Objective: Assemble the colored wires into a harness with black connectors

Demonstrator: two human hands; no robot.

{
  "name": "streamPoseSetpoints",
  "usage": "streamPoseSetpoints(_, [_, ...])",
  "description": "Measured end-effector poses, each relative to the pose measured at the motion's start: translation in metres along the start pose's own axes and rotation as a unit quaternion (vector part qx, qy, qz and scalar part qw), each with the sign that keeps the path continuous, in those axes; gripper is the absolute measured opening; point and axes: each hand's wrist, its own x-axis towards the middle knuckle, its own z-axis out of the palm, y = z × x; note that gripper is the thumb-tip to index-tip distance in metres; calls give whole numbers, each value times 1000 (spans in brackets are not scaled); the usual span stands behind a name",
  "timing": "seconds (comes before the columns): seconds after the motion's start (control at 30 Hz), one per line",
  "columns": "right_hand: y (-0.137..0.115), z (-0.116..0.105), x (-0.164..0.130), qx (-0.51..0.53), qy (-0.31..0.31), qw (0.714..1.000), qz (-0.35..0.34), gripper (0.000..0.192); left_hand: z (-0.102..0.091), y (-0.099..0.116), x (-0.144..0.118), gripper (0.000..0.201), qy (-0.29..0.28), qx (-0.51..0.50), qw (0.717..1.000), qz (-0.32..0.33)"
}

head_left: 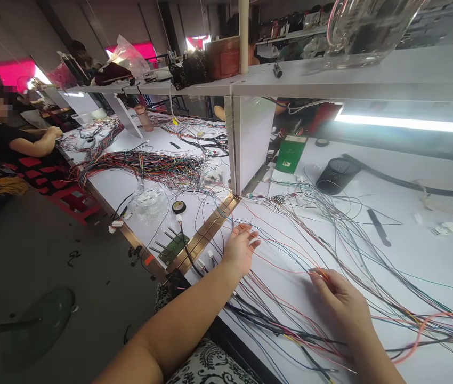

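Many thin coloured wires (330, 234) lie spread over the white table (410, 256) in front of me. My left hand (239, 249) rests among them near the table's left edge, its fingertips closed on a small white connector with wires. My right hand (340, 298) pinches the end of a thin wire between thumb and fingers, low at the centre right. Thicker dark wire bundles (266, 320) run under my forearms toward the front edge.
A black mesh cup (336, 175) lies tipped at the back, beside a green box (290, 154). A white divider panel (250, 141) and a shelf (330, 80) stand ahead. Another person's arm (34, 144) works at the far left bench with more wires (146, 165).
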Motion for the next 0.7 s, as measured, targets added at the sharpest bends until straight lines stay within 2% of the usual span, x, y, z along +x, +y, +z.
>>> streamPoseSetpoints(0.3, [6, 1, 2, -6, 12, 998, 55, 43, -7, 2, 9, 16, -17, -46, 997, -64])
streamPoseSetpoints(0.47, [2, -1, -1, 18, 29, 998, 52, 40, -8, 0, 14, 16, -19, -28, 994, -107])
streamPoseSetpoints(0.6, [2, -2, -3, 38, 19, 998, 35, 37, -5, -1, 18, 13, -47, -5, 987, -152])
streamPoseSetpoints(0.7, [3, -1, -1, 22, 9, 999, 42, 38, -3, 0, 20, 11, -67, 22, 986, -153])
